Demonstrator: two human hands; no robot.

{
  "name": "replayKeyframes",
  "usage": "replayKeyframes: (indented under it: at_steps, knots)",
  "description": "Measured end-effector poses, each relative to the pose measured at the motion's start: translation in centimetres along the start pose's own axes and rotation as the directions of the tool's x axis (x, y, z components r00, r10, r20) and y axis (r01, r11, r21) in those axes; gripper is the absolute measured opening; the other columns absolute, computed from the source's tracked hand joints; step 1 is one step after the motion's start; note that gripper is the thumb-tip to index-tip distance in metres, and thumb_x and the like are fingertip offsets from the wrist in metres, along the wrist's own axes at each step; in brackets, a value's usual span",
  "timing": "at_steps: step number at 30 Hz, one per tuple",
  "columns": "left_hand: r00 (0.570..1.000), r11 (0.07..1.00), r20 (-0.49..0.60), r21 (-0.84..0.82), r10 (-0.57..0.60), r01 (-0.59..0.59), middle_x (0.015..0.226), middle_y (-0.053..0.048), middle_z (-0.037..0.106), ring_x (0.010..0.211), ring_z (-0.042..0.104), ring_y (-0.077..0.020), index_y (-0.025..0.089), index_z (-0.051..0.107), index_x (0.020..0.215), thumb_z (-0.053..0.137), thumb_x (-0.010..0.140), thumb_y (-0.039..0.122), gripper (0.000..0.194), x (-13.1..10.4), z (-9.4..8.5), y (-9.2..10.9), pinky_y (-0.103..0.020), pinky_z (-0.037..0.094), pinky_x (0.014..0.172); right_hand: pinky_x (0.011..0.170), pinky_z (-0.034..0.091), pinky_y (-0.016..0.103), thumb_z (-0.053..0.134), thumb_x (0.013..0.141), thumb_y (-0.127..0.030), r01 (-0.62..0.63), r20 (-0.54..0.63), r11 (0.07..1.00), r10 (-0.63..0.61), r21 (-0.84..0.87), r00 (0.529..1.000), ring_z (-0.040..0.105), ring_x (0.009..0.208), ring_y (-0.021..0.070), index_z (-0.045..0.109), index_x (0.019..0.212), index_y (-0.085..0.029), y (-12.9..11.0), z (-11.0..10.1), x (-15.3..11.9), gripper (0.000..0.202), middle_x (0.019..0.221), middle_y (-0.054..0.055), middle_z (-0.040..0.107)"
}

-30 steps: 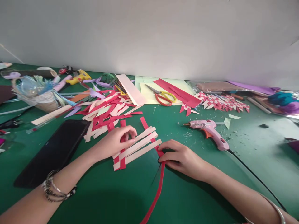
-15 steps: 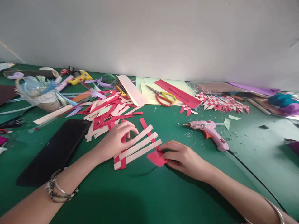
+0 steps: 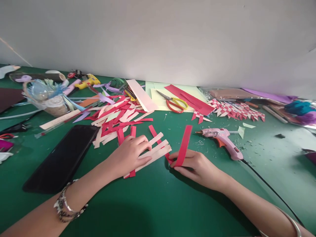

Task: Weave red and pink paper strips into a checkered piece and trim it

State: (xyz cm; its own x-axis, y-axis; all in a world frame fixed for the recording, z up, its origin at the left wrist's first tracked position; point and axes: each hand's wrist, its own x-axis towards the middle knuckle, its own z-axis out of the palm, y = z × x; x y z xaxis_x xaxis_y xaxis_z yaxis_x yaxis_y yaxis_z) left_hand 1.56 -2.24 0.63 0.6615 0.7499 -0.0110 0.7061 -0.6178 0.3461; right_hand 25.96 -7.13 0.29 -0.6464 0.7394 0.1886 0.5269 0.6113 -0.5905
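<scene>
Several pale pink paper strips (image 3: 160,149) lie side by side across red paper strips (image 3: 120,136) on the green table. My left hand (image 3: 134,153) rests over the left part of this weave, thumb and fingers apart, hiding most of the crossings. To its right, my right hand (image 3: 195,166) pinches a red paper strip (image 3: 184,144) that stands up from the fingers. Another red length (image 3: 153,130) slants under the pale ends down to those fingertips. Whether both are one bent strip I cannot tell.
Loose strips (image 3: 116,115) are heaped behind the weave. A black phone (image 3: 61,159) lies left, a pink glue gun (image 3: 223,138) with its cord right. Behind are scissors (image 3: 176,104), red card (image 3: 190,98) and red-white checkered woven pieces (image 3: 237,110). A grey wall borders the table.
My left hand has come down to the right onto the pale strips, which have closed together. The red strip in my right hand has swung from low on the left to upright.
</scene>
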Motion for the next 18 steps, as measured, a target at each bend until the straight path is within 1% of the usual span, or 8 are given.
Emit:
replayKeyframes:
  at_steps: [4, 6, 10, 12, 16, 18]
  knots:
    - [0.999, 0.996, 0.025, -0.087, -0.034, 0.036, 0.094, -0.002, 0.058, 0.081, 0.052, -0.0202, 0.022, 0.059, 0.087, 0.047, 0.085, 0.038, 0.020, -0.10, -0.04, -0.20, -0.034, 0.041, 0.074, 0.081, 0.050, 0.027, 0.046, 0.089, -0.022, -0.017, 0.017, 0.997, 0.016, 0.079, 1.000, 0.059, 0.095, 0.0144, 0.065, 0.094, -0.020, 0.10, -0.17, 0.14, 0.019, 0.103, 0.006, 0.063]
    - [1.000, 0.995, 0.018, -0.102, -0.018, 0.020, 0.094, -0.002, 0.058, 0.082, 0.052, -0.0203, 0.022, 0.059, 0.089, 0.047, 0.086, 0.038, 0.020, -0.12, -0.05, -0.24, -0.034, 0.040, 0.075, 0.081, 0.049, 0.026, 0.047, 0.089, -0.021, -0.028, 0.024, 0.995, 0.025, 0.098, 0.999, 0.058, 0.095, 0.0142, 0.065, 0.093, -0.020, 0.23, -0.17, 0.18, 0.018, 0.103, 0.005, 0.063]
    - [0.996, 0.995, -0.001, -0.052, 0.087, -0.086, 0.091, -0.002, 0.060, 0.077, 0.053, -0.0172, 0.023, 0.060, 0.094, 0.038, 0.090, 0.032, 0.024, -0.14, -0.26, -0.27, -0.033, 0.038, 0.078, 0.081, 0.049, 0.025, 0.048, 0.088, -0.021, -0.033, 0.016, 0.993, 0.032, 0.114, 0.999, 0.058, 0.094, 0.0137, 0.064, 0.091, -0.021, 0.48, -0.04, 0.20, 0.017, 0.102, 0.004, 0.064]
    - [0.993, 0.993, -0.006, -0.024, 0.117, -0.117, 0.092, -0.002, 0.062, 0.077, 0.054, -0.0171, 0.022, 0.060, 0.097, 0.036, 0.091, 0.030, 0.025, -0.18, -0.38, -0.33, -0.033, 0.037, 0.078, 0.081, 0.048, 0.024, 0.049, 0.088, -0.020, -0.028, 0.009, 0.992, 0.027, 0.121, 1.000, 0.058, 0.094, 0.0131, 0.064, 0.090, -0.021, 0.53, 0.00, 0.25, 0.015, 0.101, 0.003, 0.064]
    - [0.993, 0.993, -0.022, -0.022, 0.115, -0.116, 0.097, -0.003, 0.063, 0.082, 0.054, -0.0186, 0.023, 0.056, 0.106, 0.036, 0.091, 0.029, 0.026, -0.27, -0.43, -0.55, -0.032, 0.037, 0.076, 0.081, 0.048, 0.024, 0.050, 0.087, -0.020, -0.038, 0.006, 0.990, 0.037, 0.133, 0.999, 0.059, 0.092, 0.0126, 0.064, 0.089, -0.020, 0.52, -0.01, 0.44, 0.014, 0.099, 0.003, 0.065]
    - [0.996, 0.995, -0.012, -0.031, 0.091, -0.091, 0.095, -0.003, 0.062, 0.082, 0.054, -0.0189, 0.023, 0.054, 0.110, 0.037, 0.091, 0.029, 0.027, -0.28, -0.42, -0.58, -0.032, 0.038, 0.075, 0.080, 0.048, 0.025, 0.049, 0.087, -0.020, -0.041, 0.004, 0.989, 0.041, 0.143, 0.999, 0.059, 0.093, 0.0130, 0.064, 0.089, -0.021, 0.48, -0.02, 0.52, 0.015, 0.098, 0.003, 0.065]
